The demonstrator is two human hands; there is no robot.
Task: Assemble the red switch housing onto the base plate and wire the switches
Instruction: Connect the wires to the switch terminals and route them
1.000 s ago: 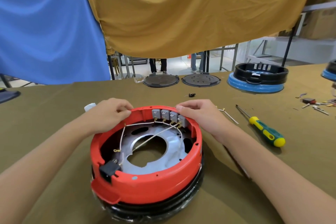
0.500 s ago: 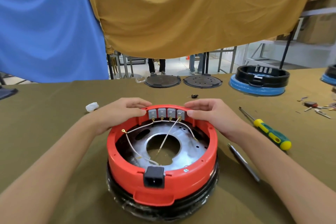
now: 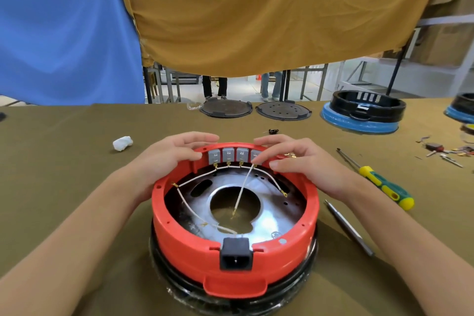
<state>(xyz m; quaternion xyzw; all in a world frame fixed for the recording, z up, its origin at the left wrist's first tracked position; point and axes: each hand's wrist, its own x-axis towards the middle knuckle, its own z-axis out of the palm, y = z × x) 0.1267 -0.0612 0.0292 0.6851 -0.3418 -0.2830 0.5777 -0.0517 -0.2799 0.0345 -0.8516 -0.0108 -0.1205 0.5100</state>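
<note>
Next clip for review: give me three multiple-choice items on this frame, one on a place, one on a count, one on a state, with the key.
1. Where does the black power socket sit on the red housing?
A. far wall
B. near wall, facing the camera
C. under the left hand

2. How many grey switches line the far wall?
A. two
B. four
C. six

3. The wire running from the switches over the centre hole of the base plate:
A. its end hangs loose
B. it is cut off
C. the right hand pinches it

Key: B, the socket faces the viewer on the near rim; B, four show between the left hand and right hand; A, its terminal dangles unattached.
</note>
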